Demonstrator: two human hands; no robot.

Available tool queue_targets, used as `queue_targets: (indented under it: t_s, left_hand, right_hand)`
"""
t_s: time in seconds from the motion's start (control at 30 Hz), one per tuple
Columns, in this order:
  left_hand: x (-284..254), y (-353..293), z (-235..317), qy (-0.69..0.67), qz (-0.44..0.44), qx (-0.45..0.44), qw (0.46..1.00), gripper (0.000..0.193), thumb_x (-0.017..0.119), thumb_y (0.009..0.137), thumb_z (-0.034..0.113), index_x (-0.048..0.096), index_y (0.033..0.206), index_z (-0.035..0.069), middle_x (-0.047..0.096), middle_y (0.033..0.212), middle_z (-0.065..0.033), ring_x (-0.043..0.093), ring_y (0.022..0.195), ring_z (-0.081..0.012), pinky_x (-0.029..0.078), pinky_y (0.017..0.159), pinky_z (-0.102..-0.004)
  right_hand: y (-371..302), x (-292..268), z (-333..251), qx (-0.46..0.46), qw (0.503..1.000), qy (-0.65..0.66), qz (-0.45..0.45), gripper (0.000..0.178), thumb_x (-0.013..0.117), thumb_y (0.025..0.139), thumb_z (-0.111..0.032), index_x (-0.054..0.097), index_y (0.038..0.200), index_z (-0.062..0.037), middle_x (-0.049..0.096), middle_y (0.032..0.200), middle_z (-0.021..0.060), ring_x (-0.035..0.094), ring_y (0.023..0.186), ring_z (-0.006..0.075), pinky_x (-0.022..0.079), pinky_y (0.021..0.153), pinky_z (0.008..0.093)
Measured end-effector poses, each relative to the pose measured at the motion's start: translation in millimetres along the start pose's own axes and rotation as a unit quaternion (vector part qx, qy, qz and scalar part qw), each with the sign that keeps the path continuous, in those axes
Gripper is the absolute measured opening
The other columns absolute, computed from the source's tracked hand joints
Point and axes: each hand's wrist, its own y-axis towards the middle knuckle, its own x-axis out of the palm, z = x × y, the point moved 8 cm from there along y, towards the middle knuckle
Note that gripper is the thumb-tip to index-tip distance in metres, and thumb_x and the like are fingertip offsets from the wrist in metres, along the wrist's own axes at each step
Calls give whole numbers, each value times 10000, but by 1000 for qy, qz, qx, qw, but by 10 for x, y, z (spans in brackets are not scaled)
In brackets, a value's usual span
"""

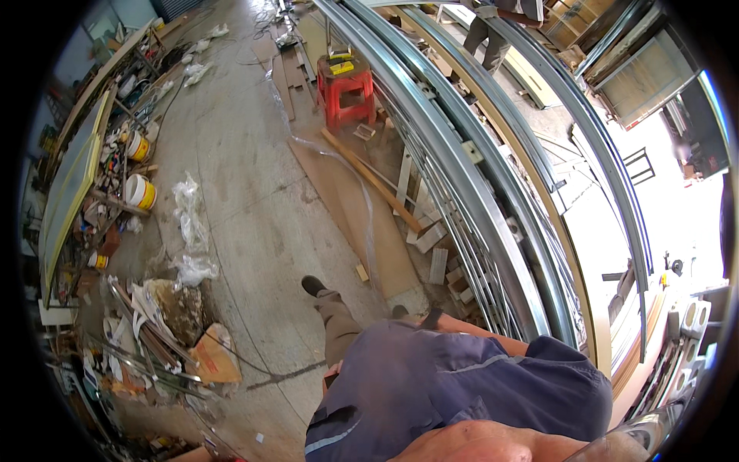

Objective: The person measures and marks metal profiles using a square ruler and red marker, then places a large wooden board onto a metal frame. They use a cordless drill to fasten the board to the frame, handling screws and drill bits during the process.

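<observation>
I am standing on a concrete floor, one dark shoe set forward. My right forearm bends across in front of my dark blue shirt, with a dark band at the wrist. Beyond the band, my right hand is mostly hidden by the shirt and its fingers do not show. Only a sliver of my left hand peeks out beside the shirt; whether it holds anything cannot be made out. Nearest to my right arm are long metal profiles on a rack.
A red stool carrying yellow-handled tools stands ahead. A wooden strip and brown sheets lie on the floor. Leftward are plastic wrap, buckets and scrap. Another person stands beyond the rack.
</observation>
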Motion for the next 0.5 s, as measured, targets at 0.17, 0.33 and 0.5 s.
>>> queue_targets:
  t_s: [0.17,0.33,0.5]
  left_hand:
    - [-654,1579,-22,75,-85,5,994,350,592,986,382,650,1129,67,679,1003,-78,600,947,-220,479,852,-385]
    - [-1501,2729,164,131,-175,16,976,382,598,978,386,638,1216,90,694,1095,-91,622,1026,-219,487,894,-385]
    - [-2371,3276,467,147,-232,-29,961,435,604,969,391,627,1302,112,710,1188,-104,644,1106,-218,495,936,-386]
  right_hand:
    - [984,-634,-356,49,996,26,70,318,688,902,-185,674,1192,-55,690,1168,135,645,1100,284,488,938,395]
    - [1838,-1165,-776,103,975,107,166,296,691,895,-182,683,1160,-49,700,1136,142,653,1079,284,495,924,391]
    - [2593,-1722,-1200,158,919,273,234,275,694,889,-178,692,1128,-43,709,1104,149,661,1058,284,503,909,387]
